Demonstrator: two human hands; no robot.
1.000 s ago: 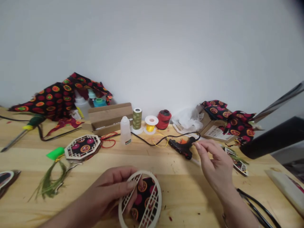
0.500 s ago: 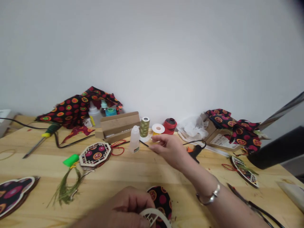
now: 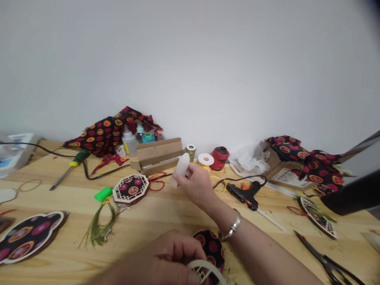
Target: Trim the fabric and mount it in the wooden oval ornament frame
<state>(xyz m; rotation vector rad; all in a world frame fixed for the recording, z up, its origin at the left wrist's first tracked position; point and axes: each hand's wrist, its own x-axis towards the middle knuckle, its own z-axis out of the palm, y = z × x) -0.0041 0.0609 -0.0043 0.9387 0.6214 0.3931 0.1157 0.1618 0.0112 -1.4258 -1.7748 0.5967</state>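
My right hand (image 3: 196,185) is closed round a small translucent white squeeze bottle (image 3: 180,168), tilted and lifted just off the wooden table (image 3: 166,213), in front of the thread spools. My left hand (image 3: 166,257) is at the bottom edge, fingers closed on a round wooden lattice frame (image 3: 206,273) with black fabric printed with red and orange circles (image 3: 209,247) beneath it. A silver bracelet (image 3: 231,227) is on my right wrist.
A black glue gun (image 3: 243,194) with its cord lies right of my hand. Spools of green (image 3: 190,151), yellow (image 3: 206,160) and red (image 3: 220,152) thread stand at the back. An octagonal ornament with a green tassel (image 3: 130,189), scissors (image 3: 323,257), a screwdriver (image 3: 69,168), cardboard pieces and fabric heaps surround them.
My right hand left the glue gun, reached left to the squeeze bottle and picked it up. The view shifted left, and my left hand with the round frame sank to the bottom edge.
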